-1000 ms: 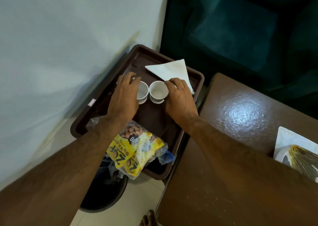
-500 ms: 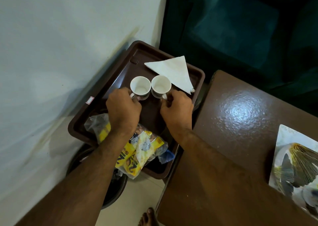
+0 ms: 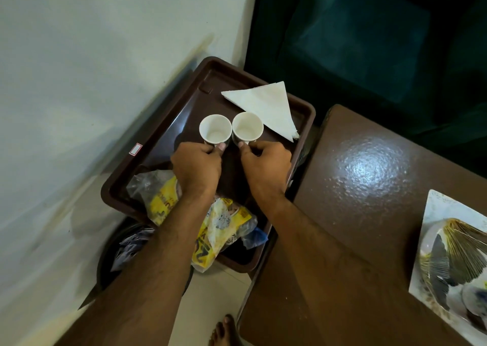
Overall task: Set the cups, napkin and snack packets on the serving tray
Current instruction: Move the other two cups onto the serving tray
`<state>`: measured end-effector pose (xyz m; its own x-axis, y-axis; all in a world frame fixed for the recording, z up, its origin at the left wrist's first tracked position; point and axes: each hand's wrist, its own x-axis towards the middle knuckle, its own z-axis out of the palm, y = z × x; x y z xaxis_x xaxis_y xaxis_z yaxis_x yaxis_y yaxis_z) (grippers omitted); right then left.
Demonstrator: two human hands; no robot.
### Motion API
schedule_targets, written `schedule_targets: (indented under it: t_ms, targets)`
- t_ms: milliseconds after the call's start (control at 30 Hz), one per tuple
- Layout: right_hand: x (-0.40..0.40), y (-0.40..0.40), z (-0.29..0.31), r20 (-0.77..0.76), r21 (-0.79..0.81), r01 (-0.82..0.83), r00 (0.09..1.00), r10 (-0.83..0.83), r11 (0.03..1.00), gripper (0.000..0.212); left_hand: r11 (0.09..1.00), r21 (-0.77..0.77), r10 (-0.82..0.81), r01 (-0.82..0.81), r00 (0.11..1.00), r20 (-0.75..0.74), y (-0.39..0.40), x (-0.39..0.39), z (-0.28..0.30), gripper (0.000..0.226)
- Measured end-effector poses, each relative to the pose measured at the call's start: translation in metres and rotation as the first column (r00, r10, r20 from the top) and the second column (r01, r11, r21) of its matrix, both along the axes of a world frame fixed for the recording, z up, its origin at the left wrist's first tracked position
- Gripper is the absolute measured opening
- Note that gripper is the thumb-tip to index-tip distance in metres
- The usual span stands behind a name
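A dark brown serving tray [image 3: 163, 137] sits beside the white wall. Two small white cups stand rim to rim at its middle: the left cup [image 3: 214, 129] and the right cup [image 3: 247, 127]. My left hand [image 3: 196, 167] pinches the left cup's handle. My right hand [image 3: 264, 165] pinches the right cup's handle. A folded white triangular napkin [image 3: 263, 105] lies at the tray's far right corner. Yellow snack packets [image 3: 224, 227] lie on the tray's near end, partly hidden under my left forearm.
A glossy brown table [image 3: 369, 187] stands to the right, with a printed card [image 3: 453, 261] on its right edge. A dark bin [image 3: 116, 253] with crumpled wrappers sits under the tray's near end. A dark green sofa [image 3: 369, 34] fills the back. My bare toes [image 3: 226, 330] show below.
Both hands slid off the cup bodies toward me and now pinch the handles. The two cups stand slightly further along the tray, rims touching.
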<state>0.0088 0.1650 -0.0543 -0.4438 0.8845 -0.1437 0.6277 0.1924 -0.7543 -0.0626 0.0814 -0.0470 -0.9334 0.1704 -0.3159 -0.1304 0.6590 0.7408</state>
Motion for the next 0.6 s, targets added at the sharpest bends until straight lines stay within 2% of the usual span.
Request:
schedule_targets:
  t_ms: [100,233,367,600]
  targets:
    - [-0.001,0.000,-0.001,-0.026,-0.062,0.018,0.999,-0.019,0.998,0.026,0.999,0.039,0.014,-0.016,0.999,0.032,0.002,0.001,-0.003,0.024]
    - [-0.001,-0.002,-0.002,-0.044,-0.057,0.036,0.998,-0.038,0.998,0.025,0.992,0.101,0.068,-0.072,0.996,0.049,0.005,0.007,0.000,0.023]
    - [0.007,-0.003,-0.001,-0.065,-0.008,0.054,0.996,-0.054,0.999,0.025,0.986,0.134,0.099,-0.095,0.995,-0.020,0.006,0.020,0.006,0.024]
    - [0.031,0.007,0.008,-0.141,0.034,0.067,0.988,-0.061,0.997,0.029,0.997,0.066,0.037,-0.027,0.988,-0.148,0.008,0.041,0.023,0.031]
